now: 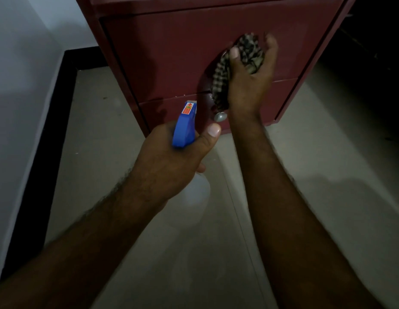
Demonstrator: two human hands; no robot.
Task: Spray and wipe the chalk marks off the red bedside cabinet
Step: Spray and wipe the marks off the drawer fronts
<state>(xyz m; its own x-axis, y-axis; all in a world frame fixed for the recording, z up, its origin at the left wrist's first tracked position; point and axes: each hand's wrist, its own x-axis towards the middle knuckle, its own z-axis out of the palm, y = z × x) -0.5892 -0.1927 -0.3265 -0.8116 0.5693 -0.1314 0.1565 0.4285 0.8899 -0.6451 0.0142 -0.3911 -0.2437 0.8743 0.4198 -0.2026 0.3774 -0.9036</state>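
Head view. The left hand [171, 157] is extended forward at mid-frame with the forearm entering from the lower left. Its fingers are wrapped round the neck of the spray bottle [185, 126] and the thumb lies along the right side of the blue trigger head. The nozzle points at the lower drawer front of the red cabinet [167, 52]. The pale bottle body hangs below the hand, above the floor [327, 157].

The right hand [249, 81] is raised in front of the upper drawer front, forearm near vertical in the frame. Thumb and curled fingers grip a bunched checked cloth [247, 52]. A tail of the cloth hangs down to just above the metal knob [220, 117]. Motion blur prevents confirming cloth-to-cabinet contact.

The cabinet stands on the floor beside a white wall [20, 63].
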